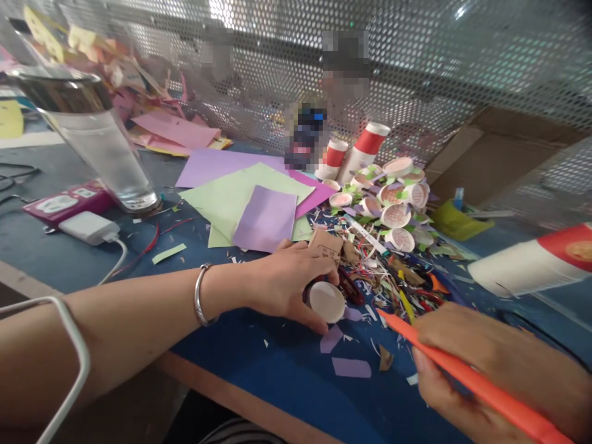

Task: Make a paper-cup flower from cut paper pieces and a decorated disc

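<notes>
Disc (pixel 327 302): white, round, set within the curve of the left hand (pixel 284 280), flat face showing.
Left-hand state: thumb and fingers bent round disc, narrow spread; firm grip or loose touch, cannot tell.
Right-hand state: right hand (pixel 499 345) closed round orange tool (pixel 481 387), pen-like, tip pointing toward disc, apart from it.
Wrist: silver bracelet (pixel 200 295) on left arm; white cable (pixel 81 345) looped across forearm.
Under hands: blue tabletop (pixel 250 376).
Between hands: lilac scraps (pixel 351 367), some just beside disc, others nearer the person.
Just past left fingers: small cardboard box (pixel 325 245), brown.
Beyond left hand: lilac card (pixel 266 219) lying over pale green sheets (pixel 217 203).
Beyond both hands, between them: heap of thin clippings (pixel 365 262), mixed colors; behind it, pile of round pieces (pixel 395 216) with green and purple bits.
Behind pile: red-and-white tubes (pixel 370 148), tilted in view; phone (pixel 305 135) near them, blurred out.
Past right hand: large red-and-white cylinder (pixel 531 262).
Far side of left forearm: glass (pixel 102 148) with clear liquid, pink box-shaped device (pixel 69 200), white charger (pixel 87 228).
Farthest from hands: perforated metal screen (pixel 263 74).
</notes>
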The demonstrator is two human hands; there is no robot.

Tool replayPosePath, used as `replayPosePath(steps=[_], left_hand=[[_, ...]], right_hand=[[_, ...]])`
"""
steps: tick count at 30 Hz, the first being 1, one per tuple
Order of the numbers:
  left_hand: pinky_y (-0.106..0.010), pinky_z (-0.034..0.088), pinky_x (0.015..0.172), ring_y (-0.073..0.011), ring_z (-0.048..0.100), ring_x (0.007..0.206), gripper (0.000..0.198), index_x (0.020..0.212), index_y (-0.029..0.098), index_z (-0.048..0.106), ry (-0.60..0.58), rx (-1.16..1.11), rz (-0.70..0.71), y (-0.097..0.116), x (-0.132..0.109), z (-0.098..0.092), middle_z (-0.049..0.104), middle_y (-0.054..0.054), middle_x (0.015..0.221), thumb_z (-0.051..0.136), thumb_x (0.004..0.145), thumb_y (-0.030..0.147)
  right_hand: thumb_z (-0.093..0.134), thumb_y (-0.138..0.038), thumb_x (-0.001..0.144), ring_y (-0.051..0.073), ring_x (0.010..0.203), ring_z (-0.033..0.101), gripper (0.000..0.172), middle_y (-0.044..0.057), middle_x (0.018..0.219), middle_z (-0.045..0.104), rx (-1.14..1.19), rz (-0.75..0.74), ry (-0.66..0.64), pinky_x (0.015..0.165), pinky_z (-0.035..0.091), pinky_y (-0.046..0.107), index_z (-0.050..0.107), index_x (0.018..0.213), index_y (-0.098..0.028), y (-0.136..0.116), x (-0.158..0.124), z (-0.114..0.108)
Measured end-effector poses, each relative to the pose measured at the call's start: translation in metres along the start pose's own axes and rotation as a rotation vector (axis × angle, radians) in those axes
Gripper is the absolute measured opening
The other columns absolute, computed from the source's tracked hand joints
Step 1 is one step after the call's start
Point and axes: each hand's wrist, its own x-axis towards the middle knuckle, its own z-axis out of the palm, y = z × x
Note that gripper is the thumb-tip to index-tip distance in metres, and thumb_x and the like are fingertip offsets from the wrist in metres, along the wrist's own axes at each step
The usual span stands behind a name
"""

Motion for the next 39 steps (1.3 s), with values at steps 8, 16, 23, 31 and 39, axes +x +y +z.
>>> replayPosePath(steps=[8,16,23,31,39], left_hand=[[-0.037,0.032,0.086,-0.0278,0.054,0.106,0.055,0.105,0.019,0.064,0.061,-0.049,0.037,-0.006,0.003,0.006,0.067,-0.007,0.111,0.087,0.068,0.052],[-0.040,0.032,0.090,-0.0311,0.053,0.111,0.056,0.106,0.020,0.066,0.014,-0.102,-0.034,-0.007,0.005,0.004,0.065,-0.007,0.114,0.089,0.065,0.051],[-0.040,0.031,0.090,-0.0305,0.053,0.112,0.053,0.108,0.020,0.066,-0.034,-0.086,-0.057,-0.005,0.006,0.001,0.065,-0.006,0.114,0.087,0.068,0.048],[-0.038,0.032,0.088,-0.0310,0.052,0.112,0.053,0.107,0.021,0.067,-0.021,-0.035,-0.041,-0.005,0.006,0.002,0.066,-0.007,0.113,0.086,0.068,0.050],[-0.031,0.041,0.078,-0.0182,0.061,0.095,0.028,0.108,0.021,0.070,0.073,-0.196,-0.031,-0.008,-0.002,-0.026,0.070,-0.004,0.105,0.070,0.090,0.042]], right_hand=[[0.057,-0.020,0.093,0.018,0.061,0.070,0.013,-0.001,0.078,0.075,0.086,-0.007,0.065,0.059,0.055,0.031,0.060,0.100,-0.031,-0.013,0.041,0.019],[0.058,-0.020,0.094,0.022,0.074,0.074,0.017,0.002,0.088,0.076,0.109,0.022,0.064,0.068,0.060,0.034,0.058,0.108,-0.031,-0.004,0.038,0.036],[0.060,-0.029,0.095,0.018,0.059,0.070,0.007,0.000,0.084,0.076,0.201,0.145,0.093,0.062,0.058,0.032,0.064,0.100,-0.031,-0.004,0.035,0.042],[0.063,-0.027,0.093,0.016,0.066,0.071,0.010,-0.002,0.087,0.076,0.272,0.176,0.134,0.063,0.057,0.028,0.066,0.101,-0.033,-0.005,0.030,0.046],[0.062,-0.028,0.093,0.017,0.070,0.073,0.011,-0.002,0.083,0.074,0.269,0.226,0.156,0.068,0.058,0.030,0.066,0.101,-0.034,-0.006,0.029,0.046]])
